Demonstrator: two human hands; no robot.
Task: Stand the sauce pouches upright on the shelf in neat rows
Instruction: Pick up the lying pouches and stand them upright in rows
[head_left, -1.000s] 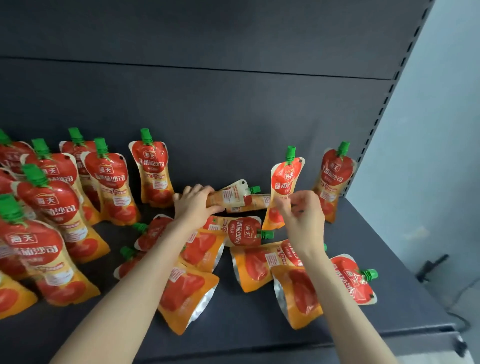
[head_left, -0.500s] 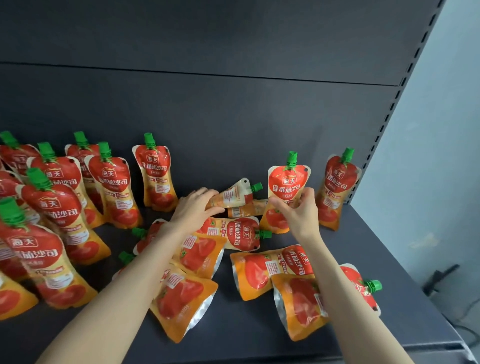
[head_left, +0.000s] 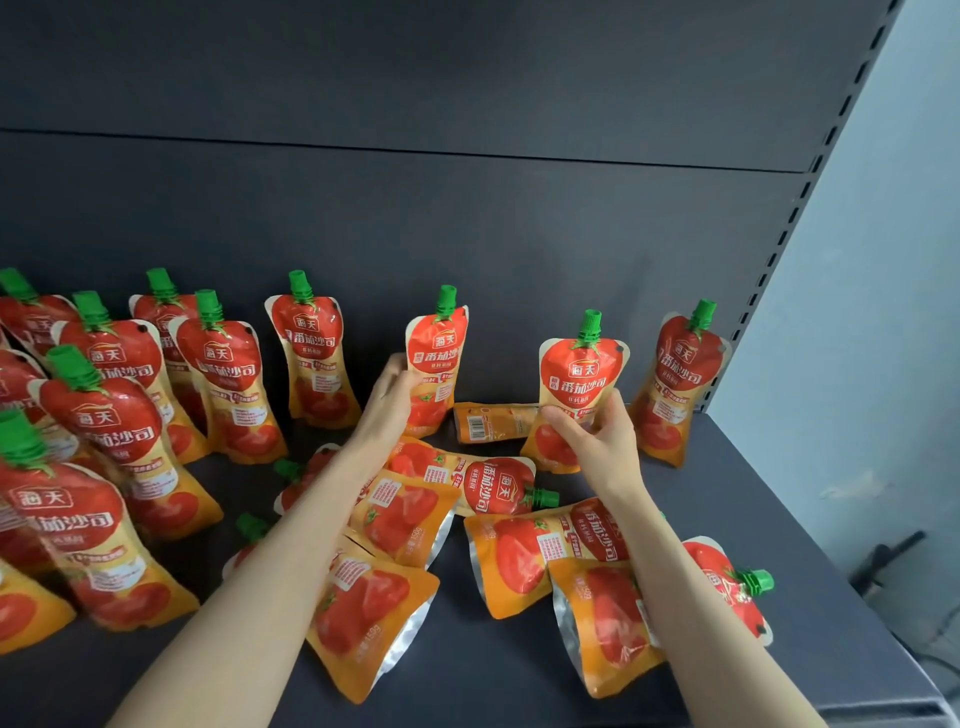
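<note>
While both hands were on pouches, step: standing two at once along the back of the shelf (head_left: 753, 493).
Left hand (head_left: 392, 400): gripped left-held pouch (head_left: 436, 358) by its left edge at the waist. Pouch was cap up and leaning slightly; couldn't tell if its base was seated.
Right hand (head_left: 597, 441): fingers curled round the lower middle of right-held pouch (head_left: 579, 379). Pouch was upright, base apparently down on the shelf, near corner pouch (head_left: 680, 384).
Gap: barcode pouch (head_left: 488, 422) lay flat, back side up, between the two held pouches.
Done: standing rows (head_left: 223, 374) at left, several deep.
Remaining: flat pouches (head_left: 400, 514), roughly six, lay in front under the forearms with caps pointing different ways.
Progress: judged past halfway.
Next move: probably seat both bases flat, square the fronts outward, release one hand at a time and check each stands. Barcode pouch looked like the obvious next pick for the gap.
Risk: soft pouches could tip on release, and the forearms were close over the flat ones.
</note>
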